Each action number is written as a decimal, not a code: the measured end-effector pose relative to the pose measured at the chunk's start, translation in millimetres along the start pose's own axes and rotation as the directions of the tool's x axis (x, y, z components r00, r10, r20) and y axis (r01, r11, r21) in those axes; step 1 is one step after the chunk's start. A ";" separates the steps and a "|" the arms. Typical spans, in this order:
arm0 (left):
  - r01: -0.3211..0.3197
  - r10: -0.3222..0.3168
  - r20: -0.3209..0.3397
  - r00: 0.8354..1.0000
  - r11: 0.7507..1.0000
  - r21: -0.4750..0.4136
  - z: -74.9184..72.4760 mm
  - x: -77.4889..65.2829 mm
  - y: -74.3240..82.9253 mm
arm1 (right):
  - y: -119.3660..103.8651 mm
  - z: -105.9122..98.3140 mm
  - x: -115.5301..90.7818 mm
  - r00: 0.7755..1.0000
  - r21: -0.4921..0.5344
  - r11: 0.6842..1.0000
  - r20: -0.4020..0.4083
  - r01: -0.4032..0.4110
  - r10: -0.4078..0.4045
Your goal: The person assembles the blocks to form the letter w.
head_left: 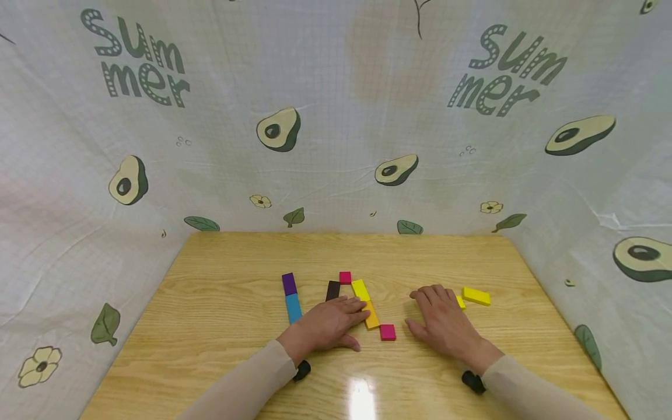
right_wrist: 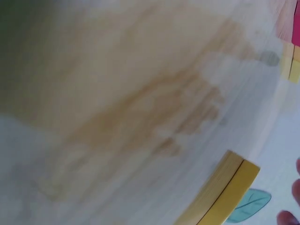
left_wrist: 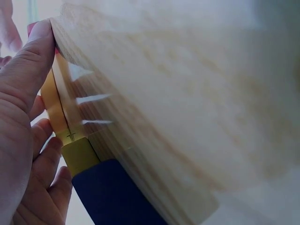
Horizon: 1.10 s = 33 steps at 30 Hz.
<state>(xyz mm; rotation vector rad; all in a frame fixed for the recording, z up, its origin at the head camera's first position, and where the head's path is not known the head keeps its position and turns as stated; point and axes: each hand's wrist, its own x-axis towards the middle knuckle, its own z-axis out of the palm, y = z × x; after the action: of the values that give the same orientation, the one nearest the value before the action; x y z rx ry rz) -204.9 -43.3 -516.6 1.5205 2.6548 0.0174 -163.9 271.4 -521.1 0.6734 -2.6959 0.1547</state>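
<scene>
My left hand [head_left: 328, 324] lies over the blocks at the middle, its fingers extended and the fingertips at an orange block [head_left: 373, 318]. Touching the orange block's far end is a yellow block [head_left: 360, 289]; a pink square block [head_left: 387, 332] sits by its near end. A black block [head_left: 333, 289] shows partly beyond the hand, with another pink square block [head_left: 345, 277] beside it. My right hand [head_left: 441, 321] is spread palm down to the right, partly hiding a small yellow piece [head_left: 460, 302]. In the left wrist view, the orange block [left_wrist: 55, 110] shows beside the thumb.
A purple block [head_left: 289, 283] and a blue block [head_left: 293, 308] form a line left of the left hand, which partly covers it. Right of the right hand lies a yellow block [head_left: 476, 296]. A printed cloth [head_left: 336, 116] hangs along the wooden table's [head_left: 236, 256] back and sides.
</scene>
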 end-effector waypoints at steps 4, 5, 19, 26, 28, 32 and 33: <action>0.002 -0.002 0.006 1.000 1.000 0.003 -0.1 -0.1 -0.1 | 5.1 -0.3 -3.6 0.997 -0.033 0.997 -0.044 -0.066 0.064; 0.002 -0.002 0.007 1.000 1.000 0.006 0.2 -0.1 -0.2 | 6.3 -0.4 -4.6 0.995 -0.041 0.995 -0.057 -0.088 0.085; 0.002 -0.002 0.005 1.000 1.000 0.007 0.6 -1.3 -1.4 | 22.4 -5.0 -14.8 0.956 -0.110 0.951 -0.079 -0.290 0.282; 0.011 -0.010 0.019 1.000 1.000 -0.024 -0.8 -1.3 0.5 | 27.7 -2.1 -13.4 0.968 -0.071 0.966 -0.033 -0.250 0.249; 0.012 -0.011 0.021 1.000 1.000 -0.026 -1.5 -1.3 1.2 | 29.0 0.1 -12.5 0.972 -0.057 0.971 -0.031 -0.234 0.233; 0.010 -0.009 0.014 1.000 1.000 -0.029 -0.8 -0.9 1.1 | 29.6 2.4 -9.0 0.980 -0.023 0.980 -0.012 -0.199 0.199; 0.009 -0.008 0.012 1.000 1.000 -0.030 -0.4 -0.9 0.8 | 29.7 2.6 -8.0 0.984 -0.022 0.983 -0.007 -0.180 0.180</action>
<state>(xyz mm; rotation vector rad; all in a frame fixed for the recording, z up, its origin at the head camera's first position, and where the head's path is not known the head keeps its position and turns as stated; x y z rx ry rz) -203.8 -43.6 -516.1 1.4959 2.6395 0.0467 -172.2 300.5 -527.0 0.4209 -2.7475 0.1704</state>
